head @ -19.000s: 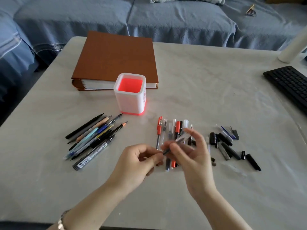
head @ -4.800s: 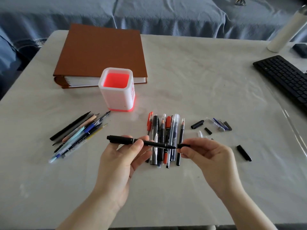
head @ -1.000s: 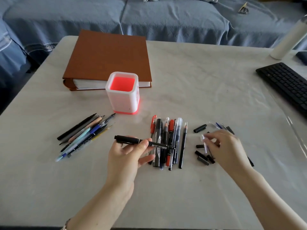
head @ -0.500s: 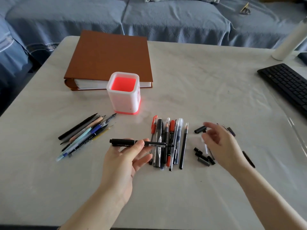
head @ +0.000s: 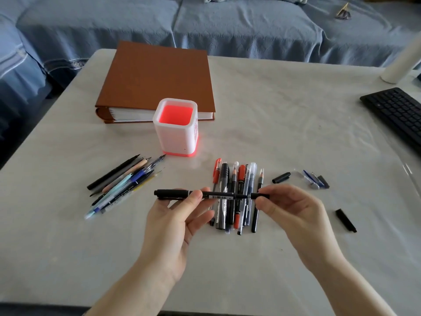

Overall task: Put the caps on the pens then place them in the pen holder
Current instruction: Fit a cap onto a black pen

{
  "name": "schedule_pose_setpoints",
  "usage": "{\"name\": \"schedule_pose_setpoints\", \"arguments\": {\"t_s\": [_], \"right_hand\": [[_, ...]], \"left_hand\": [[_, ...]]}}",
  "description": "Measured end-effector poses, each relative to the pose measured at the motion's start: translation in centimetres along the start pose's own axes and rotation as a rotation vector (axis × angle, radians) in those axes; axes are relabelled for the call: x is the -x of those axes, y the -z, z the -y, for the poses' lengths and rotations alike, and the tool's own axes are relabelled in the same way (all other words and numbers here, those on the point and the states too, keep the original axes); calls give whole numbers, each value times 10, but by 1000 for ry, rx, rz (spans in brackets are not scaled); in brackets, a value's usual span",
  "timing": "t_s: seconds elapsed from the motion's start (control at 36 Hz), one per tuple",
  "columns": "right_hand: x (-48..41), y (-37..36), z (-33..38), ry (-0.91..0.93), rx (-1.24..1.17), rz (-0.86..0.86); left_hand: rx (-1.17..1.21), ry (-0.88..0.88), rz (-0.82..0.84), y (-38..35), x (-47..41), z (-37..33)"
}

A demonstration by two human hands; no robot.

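Observation:
My left hand (head: 175,221) holds a black pen (head: 182,193) level above the table, gripped near its middle. My right hand (head: 293,210) pinches a small black cap (head: 259,196) right at the pen's right tip. Beneath them lies a row of capped pens (head: 234,195). A bundle of uncapped pens (head: 123,182) lies to the left. The white pen holder (head: 175,128) with its red inside stands behind, with nothing visible in it. Loose caps lie to the right: a black cap (head: 281,177), a blue and grey cluster of caps (head: 315,180), a long black cap (head: 345,220).
A brown binder (head: 157,76) lies behind the holder. A black keyboard (head: 396,112) sits at the right edge, with a white cylinder (head: 403,60) behind it. A blue sofa (head: 205,23) runs along the table's far side.
My right hand has left the caps on the table, picked up a black cap and brought it to the pen's right tip. My left hand kept the pen level.

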State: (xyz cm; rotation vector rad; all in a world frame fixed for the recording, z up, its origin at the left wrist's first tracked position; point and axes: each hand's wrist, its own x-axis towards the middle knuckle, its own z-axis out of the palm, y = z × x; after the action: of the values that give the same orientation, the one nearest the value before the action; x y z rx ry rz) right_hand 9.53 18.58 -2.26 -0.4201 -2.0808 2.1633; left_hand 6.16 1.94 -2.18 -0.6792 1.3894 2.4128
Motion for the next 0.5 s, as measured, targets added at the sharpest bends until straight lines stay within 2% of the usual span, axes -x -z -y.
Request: {"name": "schedule_pose_setpoints", "arguments": {"t_s": [0.42,0.5], "right_hand": [[-2,-4,-4,56,205,43],[-1,-3,-6,171,401,39]], "left_hand": [[-50,-28,47,0,5,-1],[-70,-44,51,1,5,-2]]}}
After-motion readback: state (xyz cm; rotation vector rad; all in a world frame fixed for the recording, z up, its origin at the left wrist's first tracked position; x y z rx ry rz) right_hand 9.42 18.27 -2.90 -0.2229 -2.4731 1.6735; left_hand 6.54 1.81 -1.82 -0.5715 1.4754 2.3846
